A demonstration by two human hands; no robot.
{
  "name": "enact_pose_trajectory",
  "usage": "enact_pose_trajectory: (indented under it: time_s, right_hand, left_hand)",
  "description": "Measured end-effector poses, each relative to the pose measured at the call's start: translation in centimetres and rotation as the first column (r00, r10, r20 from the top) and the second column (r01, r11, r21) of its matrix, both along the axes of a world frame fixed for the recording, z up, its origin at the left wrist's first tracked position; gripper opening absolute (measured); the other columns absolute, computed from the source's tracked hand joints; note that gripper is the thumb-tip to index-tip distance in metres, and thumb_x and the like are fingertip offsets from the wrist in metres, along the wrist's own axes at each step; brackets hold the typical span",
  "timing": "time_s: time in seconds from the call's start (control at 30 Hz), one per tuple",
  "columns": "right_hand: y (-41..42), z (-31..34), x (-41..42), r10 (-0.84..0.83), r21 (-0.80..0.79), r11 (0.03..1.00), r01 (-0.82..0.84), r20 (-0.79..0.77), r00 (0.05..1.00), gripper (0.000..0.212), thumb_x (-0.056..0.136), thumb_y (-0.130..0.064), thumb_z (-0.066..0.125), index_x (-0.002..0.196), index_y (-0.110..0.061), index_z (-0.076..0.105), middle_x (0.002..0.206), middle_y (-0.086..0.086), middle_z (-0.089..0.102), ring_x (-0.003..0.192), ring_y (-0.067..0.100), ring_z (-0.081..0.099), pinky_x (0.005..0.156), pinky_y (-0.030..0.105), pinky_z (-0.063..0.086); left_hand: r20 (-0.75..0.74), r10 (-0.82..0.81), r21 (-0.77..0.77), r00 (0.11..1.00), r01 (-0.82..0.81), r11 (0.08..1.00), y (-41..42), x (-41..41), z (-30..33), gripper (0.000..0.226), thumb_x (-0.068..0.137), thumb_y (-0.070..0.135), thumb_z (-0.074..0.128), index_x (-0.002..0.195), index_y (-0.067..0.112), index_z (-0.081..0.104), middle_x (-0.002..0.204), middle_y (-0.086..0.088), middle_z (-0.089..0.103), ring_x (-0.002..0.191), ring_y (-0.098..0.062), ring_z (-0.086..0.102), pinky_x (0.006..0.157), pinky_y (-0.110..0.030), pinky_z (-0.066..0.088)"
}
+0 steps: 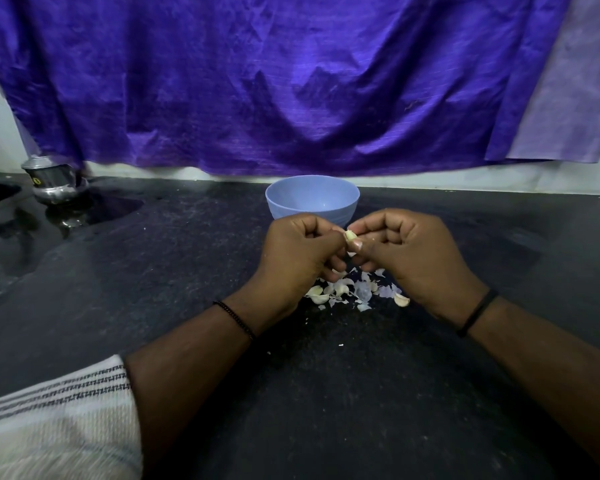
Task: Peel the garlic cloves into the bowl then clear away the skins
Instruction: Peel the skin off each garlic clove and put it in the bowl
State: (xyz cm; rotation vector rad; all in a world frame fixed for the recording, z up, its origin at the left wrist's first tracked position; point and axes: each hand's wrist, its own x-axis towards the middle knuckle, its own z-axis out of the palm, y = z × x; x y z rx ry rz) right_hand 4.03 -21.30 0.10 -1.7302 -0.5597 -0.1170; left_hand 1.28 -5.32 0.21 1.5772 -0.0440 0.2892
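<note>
a big purple cloth (291, 81) hangs across the wall behind a dark stone counter (153, 271), with a steel pot (52, 181) off at the far left. in the middle near the wall stands the blue bowl (312, 199), and as far as i can see inside it holds nothing yet (its near floor is hidden by the hands). in front of it the left hand (298, 258) and right hand (406, 251) are drawn together, fingers curled, both pinching one garlic clove (350, 235) held above the counter. under them lies a heap of skins and cloves (354, 289). to me this looks like the peeling step, early on; next the skin must be worked loose with the nails and the bare clove dropped forward into the bowl.
</note>
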Motion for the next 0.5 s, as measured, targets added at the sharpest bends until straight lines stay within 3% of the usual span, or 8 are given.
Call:
enact_pose_trajectory:
  time_s: [0.3, 0.5]
  right_hand:
    - [0.16, -0.06, 0.06, -0.003, -0.04, 0.999, 0.004, 0.012, 1.0, 0.013, 0.092, -0.005, 0.065, 0.102, -0.011, 0.071, 0.084, 0.008, 0.076, 0.075, 0.021, 0.072, 0.066, 0.025, 0.058]
    - [0.34, -0.47, 0.3, -0.041, -0.108, 0.993, 0.049, 0.079, 0.996, 0.018, 0.095, -0.004, 0.06, 0.099, -0.018, 0.07, 0.08, 0.003, 0.074, 0.069, 0.013, 0.068, 0.064, 0.024, 0.055]
  left_hand:
    - [0.006, -0.001, 0.019, 1.0, 0.001, 1.0, 0.12, 0.22, -0.21, 0.006, 0.089, -0.004, 0.063, 0.084, -0.003, 0.067, 0.072, -0.021, 0.065, 0.053, -0.021, 0.06, 0.043, -0.027, 0.05]
    - [-0.004, -0.016, 0.026, 1.0, 0.016, 1.0, 0.08, 0.21, -0.36, 0.009, 0.09, -0.002, 0.062, 0.083, -0.001, 0.067, 0.066, -0.01, 0.065, 0.054, -0.021, 0.062, 0.044, -0.029, 0.05]
